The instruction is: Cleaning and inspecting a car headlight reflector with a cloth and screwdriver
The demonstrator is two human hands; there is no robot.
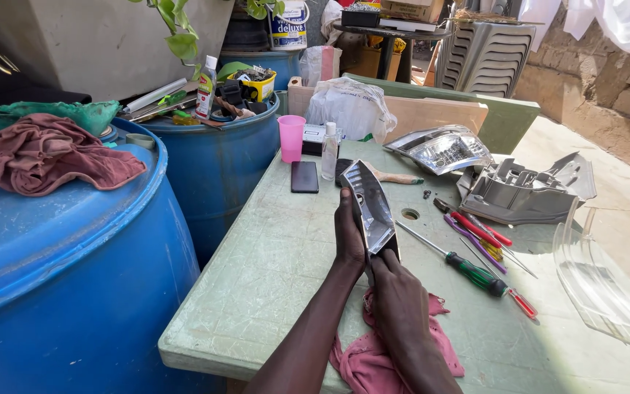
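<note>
Both hands hold a chrome reflector insert (pixel 370 206) upright above the middle of the pale green plastic table (pixel 271 277). Left hand (pixel 347 233) wraps its left edge, fingers closed round the rim; right hand (pixel 395 292) clamps the lower end from below, thumb up against the shiny face, grip closed on the piece too. Under the right wrist lies a pink rag (pixel 362 357), touching the table nr the front edge. Just right of the reflector: a green-handled screwdriver (pixel 475 271) lying diag., then red-handled pliers (pixel 475 225) and a purple-handled tool (pixel 475 244) crossing each other, w/ a yellow bit tucked between them. Further right, a grey headlamp housing (pixel 519 191) and behind it a headlamp reflector unit (pixel 442 149); a clear lens cover (pixel 607 288) hangs over the table's right side. Behind the reflector: a black phone (pixel 304 176) flat, a pink cup (pixel 291 137), a small clear bottle (pixel 329 149), a white plastic bag (pixel 351 108), a wooden-handled brush (pixel 391 177) partly hidden. Left of the table stand two blue drums (pixel 74 270); the near one carries a maroon cloth (pixel 45 153).
</note>
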